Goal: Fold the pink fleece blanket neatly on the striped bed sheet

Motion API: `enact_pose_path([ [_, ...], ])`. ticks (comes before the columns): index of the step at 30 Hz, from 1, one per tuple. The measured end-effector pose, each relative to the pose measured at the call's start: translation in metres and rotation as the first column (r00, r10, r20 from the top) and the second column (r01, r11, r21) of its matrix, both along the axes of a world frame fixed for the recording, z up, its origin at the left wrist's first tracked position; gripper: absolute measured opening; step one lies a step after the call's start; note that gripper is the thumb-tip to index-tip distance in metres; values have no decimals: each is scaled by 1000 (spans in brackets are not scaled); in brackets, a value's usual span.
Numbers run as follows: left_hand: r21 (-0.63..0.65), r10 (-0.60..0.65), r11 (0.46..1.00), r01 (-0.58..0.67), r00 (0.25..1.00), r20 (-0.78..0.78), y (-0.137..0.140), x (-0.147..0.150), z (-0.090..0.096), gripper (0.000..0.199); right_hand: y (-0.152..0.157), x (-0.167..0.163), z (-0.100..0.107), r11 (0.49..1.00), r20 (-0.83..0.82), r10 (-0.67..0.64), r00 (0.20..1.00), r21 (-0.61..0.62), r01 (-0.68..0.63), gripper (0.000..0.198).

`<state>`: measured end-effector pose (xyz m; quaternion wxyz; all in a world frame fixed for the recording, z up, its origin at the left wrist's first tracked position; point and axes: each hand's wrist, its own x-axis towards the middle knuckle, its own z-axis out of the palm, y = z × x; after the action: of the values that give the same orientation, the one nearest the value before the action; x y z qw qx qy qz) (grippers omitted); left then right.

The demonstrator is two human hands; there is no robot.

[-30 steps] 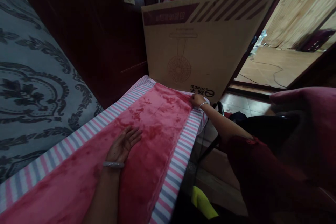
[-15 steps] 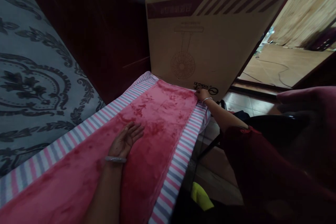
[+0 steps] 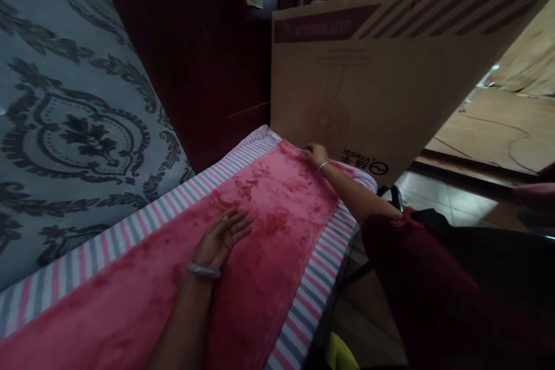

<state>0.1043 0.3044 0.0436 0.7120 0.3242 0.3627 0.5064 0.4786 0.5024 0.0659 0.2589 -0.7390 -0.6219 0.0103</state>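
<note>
A pink plush cloth (image 3: 277, 243) with dark red mottling lies along a long narrow surface. Beneath it, a striped cloth (image 3: 143, 219) in pink, grey and white shows along both long sides. My left hand (image 3: 220, 236), wearing a grey bracelet, is over the middle of the pink cloth with its fingers stretched out and its palm partly up; whether it touches is unclear. At the far end my right hand (image 3: 317, 154), with a thin bracelet, has its fingers closed on the pink cloth's edge. The far right corner looks bunched.
Right behind the far end leans a large cardboard box (image 3: 390, 87). A dark red wooden panel (image 3: 191, 58) and a patterned wall (image 3: 87, 139) border the left. At the right are a dark chair-like object (image 3: 477, 254) and tiled floor (image 3: 459, 199). Something yellow (image 3: 340, 352) is low in front.
My right hand has moved left along the far edge, away from the right corner, where the cloth is now bunched. My left hand stays open over the cloth. The view has shifted.
</note>
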Motion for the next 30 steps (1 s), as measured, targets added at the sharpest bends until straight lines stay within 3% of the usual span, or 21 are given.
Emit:
enact_pose_path([
  [2,91,106,992,-91,978,-179,-1,-8,10,44,24,-13,3,1000,-33,12,999,-3,-12,36],
  [4,280,313,938,-202,841,-441,1,-24,19,42,46,-24,3,1000,-66,9,998,-20,-10,36],
  [6,490,526,844,-220,524,-670,4,-47,26,38,65,-33,3,999,-97,-5,995,-49,0,35],
  [8,575,587,809,-123,137,-798,6,-69,26,37,81,-41,0,997,-130,-16,991,-81,6,35],
  [10,508,496,860,-41,-162,-853,8,-86,21,38,92,-47,-5,994,-165,-25,986,-108,7,35],
  [12,394,371,919,-10,-310,-875,9,-95,13,38,101,-50,-11,992,-202,-39,979,-128,13,34],
  [16,308,267,951,-29,-428,-863,12,-102,7,44,112,-49,-19,989,-279,-58,959,-145,17,32],
  [20,212,147,975,-67,-521,-841,20,-112,18,43,128,-47,-18,997,-345,-18,939,-77,-9,29],
  [24,287,174,951,-115,-568,-804,26,-125,28,41,145,-54,-23,999,-379,44,924,4,-46,32],
  [26,286,174,952,-113,-570,-803,28,-126,29,38,151,-59,-30,997,-382,72,921,9,-74,32],
  [30,107,35,987,-118,-491,-871,30,-126,23,34,158,-60,-41,993,-356,99,929,-24,-115,28],
])
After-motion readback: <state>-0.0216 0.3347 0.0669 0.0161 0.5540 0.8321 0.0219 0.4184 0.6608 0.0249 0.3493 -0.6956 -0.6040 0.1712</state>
